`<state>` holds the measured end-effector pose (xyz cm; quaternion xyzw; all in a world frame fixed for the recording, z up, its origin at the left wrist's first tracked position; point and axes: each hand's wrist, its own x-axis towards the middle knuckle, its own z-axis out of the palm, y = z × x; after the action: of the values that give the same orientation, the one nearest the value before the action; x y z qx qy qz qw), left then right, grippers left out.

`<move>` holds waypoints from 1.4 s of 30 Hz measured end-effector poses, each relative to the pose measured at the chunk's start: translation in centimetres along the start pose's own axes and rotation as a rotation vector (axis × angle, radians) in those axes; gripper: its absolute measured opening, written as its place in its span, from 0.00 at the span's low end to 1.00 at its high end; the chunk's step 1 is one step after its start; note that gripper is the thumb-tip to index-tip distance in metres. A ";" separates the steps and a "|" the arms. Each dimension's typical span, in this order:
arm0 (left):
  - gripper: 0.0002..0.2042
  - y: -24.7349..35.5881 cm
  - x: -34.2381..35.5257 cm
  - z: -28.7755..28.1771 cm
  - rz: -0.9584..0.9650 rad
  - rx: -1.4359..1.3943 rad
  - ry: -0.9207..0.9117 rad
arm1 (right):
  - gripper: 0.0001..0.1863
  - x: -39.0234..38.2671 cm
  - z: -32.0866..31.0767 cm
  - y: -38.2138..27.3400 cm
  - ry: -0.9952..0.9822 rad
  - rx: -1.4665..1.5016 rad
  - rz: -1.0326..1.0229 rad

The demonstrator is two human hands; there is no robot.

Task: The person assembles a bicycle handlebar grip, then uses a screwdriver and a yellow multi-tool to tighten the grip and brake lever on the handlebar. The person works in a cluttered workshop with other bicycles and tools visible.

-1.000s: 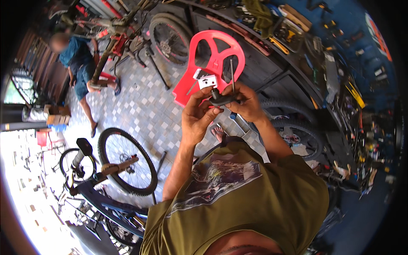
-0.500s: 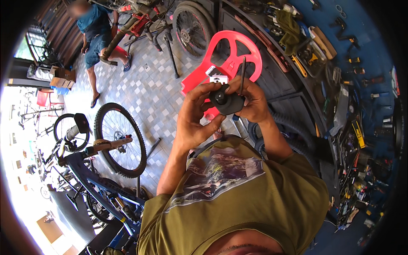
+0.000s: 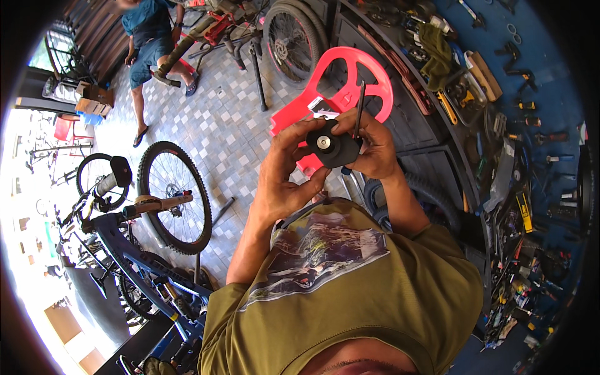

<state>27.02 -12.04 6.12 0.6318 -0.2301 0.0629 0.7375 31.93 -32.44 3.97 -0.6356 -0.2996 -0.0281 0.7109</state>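
Holding a black plate-like part [image 3: 349,150] between both hands in front of a green T-shirt [image 3: 350,294], over a tiled floor [image 3: 240,131] and just short of a red plastic chair [image 3: 294,112]. Pinching the left side with the left hand [image 3: 279,178], bending fingers over the upper edge and setting a thumb against the lower one. Closing on the right side with the right hand [image 3: 378,153], while also clasping a thin dark rod [image 3: 361,103] pointing away from the body. Showing a raised round collar [image 3: 338,145] and a shiny metal centre [image 3: 324,143] toward the camera.

Probably weighing little, judging by the fingertip grip, and likely feeling stiff rather than soft, perhaps being hard plastic or coated metal. Seeming unlikely to crack in ordinary handling. Not showing clearly whether oily or dry, so possibly slipping along the smooth face. Probably handling best by the flat outer edges, thumb against fingers, leaving collar and centre uncovered. Likely needing more care on the right, sharing that grip with the rod and so risking a looser hold or a scrape
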 end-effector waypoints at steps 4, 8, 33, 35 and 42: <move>0.40 0.2 0.0 -0.6 -0.004 0.044 -0.042 | 0.24 0.1 0.3 0.0 -0.024 0.001 0.037; 0.40 0.3 0.0 -0.9 0.004 0.029 -0.016 | 0.25 0.4 0.1 0.0 -0.071 -0.081 0.042; 0.40 0.0 -1.4 -1.5 0.052 0.035 0.021 | 0.27 0.8 1.0 -0.8 -0.098 -0.231 -0.097; 0.39 0.2 -1.6 -1.8 0.060 0.019 0.022 | 0.30 1.0 1.7 -0.5 -0.046 -0.166 -0.136; 0.37 0.7 -2.1 -1.6 0.041 0.001 0.070 | 0.30 1.2 2.4 -0.1 -0.062 -0.163 -0.172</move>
<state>25.32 -9.96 5.73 0.6247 -0.2170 0.1000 0.7434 31.99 -29.86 4.64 -0.6640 -0.3714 -0.0935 0.6422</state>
